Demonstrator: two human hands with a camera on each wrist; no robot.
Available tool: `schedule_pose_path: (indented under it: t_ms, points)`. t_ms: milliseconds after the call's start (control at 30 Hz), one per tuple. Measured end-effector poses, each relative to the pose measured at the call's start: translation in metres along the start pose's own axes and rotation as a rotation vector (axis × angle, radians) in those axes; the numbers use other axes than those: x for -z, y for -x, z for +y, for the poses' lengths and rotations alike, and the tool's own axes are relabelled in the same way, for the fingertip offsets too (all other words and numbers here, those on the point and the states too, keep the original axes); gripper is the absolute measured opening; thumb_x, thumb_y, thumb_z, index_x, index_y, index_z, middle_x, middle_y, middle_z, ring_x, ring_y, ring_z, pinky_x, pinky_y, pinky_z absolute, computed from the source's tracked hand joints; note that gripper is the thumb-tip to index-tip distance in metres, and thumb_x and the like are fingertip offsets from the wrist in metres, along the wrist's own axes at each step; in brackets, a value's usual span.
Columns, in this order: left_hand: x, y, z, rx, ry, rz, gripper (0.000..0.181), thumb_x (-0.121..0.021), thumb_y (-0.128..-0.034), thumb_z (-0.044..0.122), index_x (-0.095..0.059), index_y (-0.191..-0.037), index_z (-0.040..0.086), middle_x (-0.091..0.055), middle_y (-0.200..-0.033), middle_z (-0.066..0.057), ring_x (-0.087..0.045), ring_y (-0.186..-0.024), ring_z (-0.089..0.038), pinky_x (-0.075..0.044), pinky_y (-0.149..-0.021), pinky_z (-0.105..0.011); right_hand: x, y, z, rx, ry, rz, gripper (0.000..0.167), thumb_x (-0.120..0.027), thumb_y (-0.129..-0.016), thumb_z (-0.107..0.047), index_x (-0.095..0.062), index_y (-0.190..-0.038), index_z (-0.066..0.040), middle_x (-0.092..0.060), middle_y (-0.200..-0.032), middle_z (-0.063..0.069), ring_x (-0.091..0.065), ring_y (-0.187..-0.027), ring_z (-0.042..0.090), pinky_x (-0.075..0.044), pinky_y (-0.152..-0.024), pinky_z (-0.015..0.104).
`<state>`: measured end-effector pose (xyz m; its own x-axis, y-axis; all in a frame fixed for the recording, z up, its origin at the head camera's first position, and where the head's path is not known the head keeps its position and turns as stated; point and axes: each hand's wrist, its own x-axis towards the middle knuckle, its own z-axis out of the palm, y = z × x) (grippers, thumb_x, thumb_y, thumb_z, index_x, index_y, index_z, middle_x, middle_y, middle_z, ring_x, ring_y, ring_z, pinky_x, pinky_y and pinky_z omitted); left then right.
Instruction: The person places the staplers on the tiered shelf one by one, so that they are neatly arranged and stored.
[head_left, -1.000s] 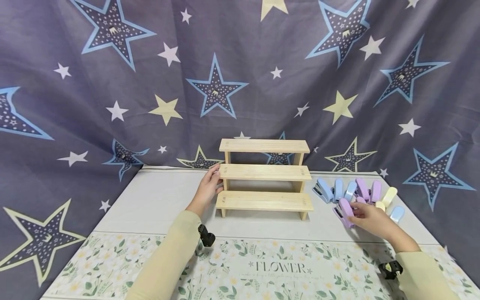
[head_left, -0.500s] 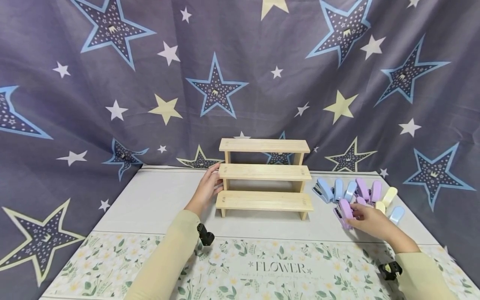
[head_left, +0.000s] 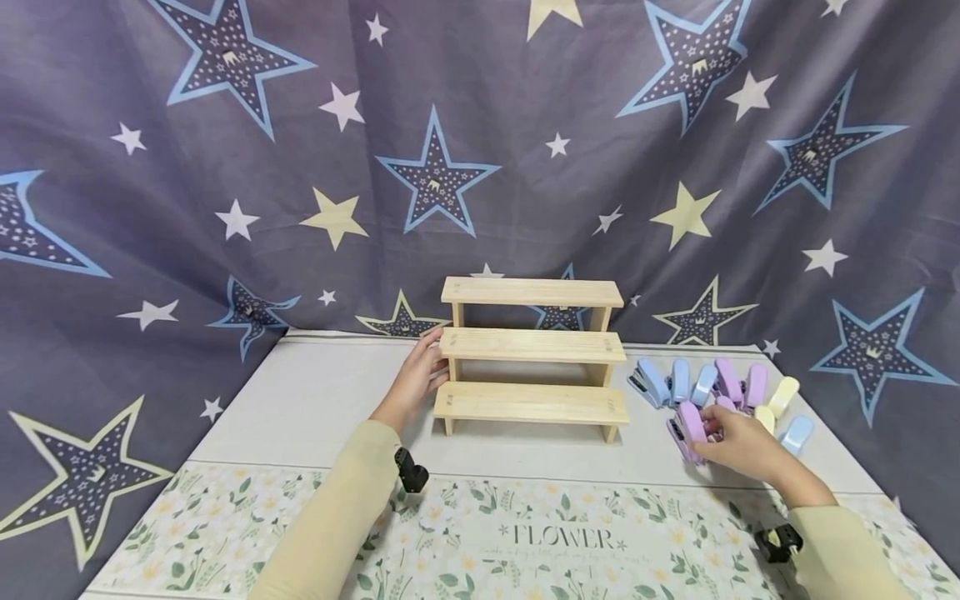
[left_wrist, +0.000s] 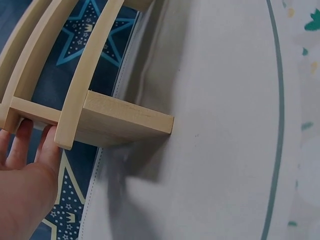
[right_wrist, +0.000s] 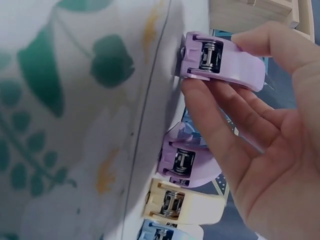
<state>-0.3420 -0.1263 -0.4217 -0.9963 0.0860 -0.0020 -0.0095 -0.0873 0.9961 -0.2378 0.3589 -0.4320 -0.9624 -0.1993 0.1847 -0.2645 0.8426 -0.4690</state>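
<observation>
A three-tiered wooden shelf (head_left: pixel 528 402) stands in the middle of the table. At its left side, my left hand (head_left: pixel 412 379) grips the frame by the middle board; in the left wrist view the fingers (left_wrist: pixel 47 157) meet the side piece, some tips hidden. To the right of the shelf, my right hand (head_left: pixel 738 446) pinches a purple stapler (head_left: pixel 692 423) between thumb and fingers. The right wrist view has this stapler (right_wrist: pixel 240 62) with its metal spring part facing the camera. Whether it touches the table is hard to tell.
Behind the right hand lie several staplers: blue ones (head_left: pixel 680 381), purple ones (head_left: pixel 756 385), yellow ones (head_left: pixel 783 397), and another blue stapler (head_left: pixel 797 433) nearer the right edge. A floral mat (head_left: pixel 480 550) spans the table front. A star-patterned curtain (head_left: pixel 480 242) hangs behind.
My right hand and the purple stapler have shifted slightly toward the front of the table. The left hand stays at the shelf's side. The head view has shifted a little.
</observation>
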Motion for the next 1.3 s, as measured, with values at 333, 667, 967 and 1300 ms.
schedule_pose_path:
  t_ms: [333, 667, 967, 1300]
  points:
    - [0.002, 0.001, -0.001, -0.025, -0.002, -0.020, 0.055, -0.037, -0.1049, 0.019, -0.028, -0.159, 0.014, -0.041, -0.148, -0.023, -0.041, -0.136, -0.039, -0.035, -0.114, -0.050, 0.017, -0.009, -0.022, -0.012, -0.059, 0.059, 0.049, -0.078, -0.084, -0.021, -0.058, -0.118, 0.008, -0.069, -0.098, 0.015, -0.065, -0.081, 0.024, -0.054, -0.061, 0.029]
    - [0.003, 0.001, 0.000, -0.022, -0.011, -0.027, 0.054, -0.036, -0.1058, 0.019, -0.027, -0.159, 0.015, -0.040, -0.147, -0.022, -0.039, -0.137, -0.039, -0.033, -0.115, -0.052, 0.032, -0.029, -0.058, 0.061, -0.082, 0.199, 0.052, -0.077, -0.087, -0.021, -0.055, -0.126, 0.005, -0.067, -0.102, 0.015, -0.066, -0.081, 0.021, -0.053, -0.059, 0.024]
    - [0.000, 0.000, -0.001, -0.022, -0.025, -0.031, 0.053, -0.038, -0.1065, 0.022, -0.028, -0.159, 0.016, -0.041, -0.146, -0.022, -0.040, -0.136, -0.039, -0.037, -0.113, -0.051, 0.020, -0.045, -0.085, 0.122, -0.156, 0.300, 0.048, -0.079, -0.086, -0.016, -0.055, -0.125, 0.001, -0.067, -0.100, 0.013, -0.064, -0.075, 0.013, -0.053, -0.056, 0.022]
    - [0.000, 0.002, 0.001, -0.030, -0.027, -0.025, 0.052, -0.038, -0.1059, 0.021, -0.031, -0.157, 0.019, -0.041, -0.147, -0.021, -0.040, -0.136, -0.039, -0.036, -0.114, -0.051, -0.003, -0.084, -0.127, 0.222, -0.265, 0.287, 0.045, -0.077, -0.085, -0.011, -0.057, -0.124, -0.001, -0.068, -0.097, 0.011, -0.066, -0.076, 0.022, -0.054, -0.063, 0.023]
